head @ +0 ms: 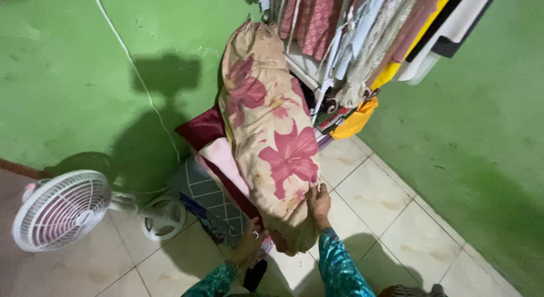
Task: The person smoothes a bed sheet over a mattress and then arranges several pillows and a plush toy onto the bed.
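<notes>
A long bolster pillow [271, 132] in a cream cover with large pink flowers leans upright against the green wall corner. My right hand [319, 203] grips its lower right side. My left hand [250, 243] holds it from underneath at the lower left, fingers partly hidden. Both sleeves are teal and patterned. Behind the bolster lie a dark red cushion [202, 127], a pale pink pillow [222, 161] and a grey folded piece with a white diamond pattern [209, 198].
A white fan [62, 209] lies tilted on the tiled floor at the left, its round base [164, 217] beside the pile. A white cable [136, 70] runs down the wall. A rack of hanging fabrics [374, 36] fills the upper right, above a yellow cloth [356, 120].
</notes>
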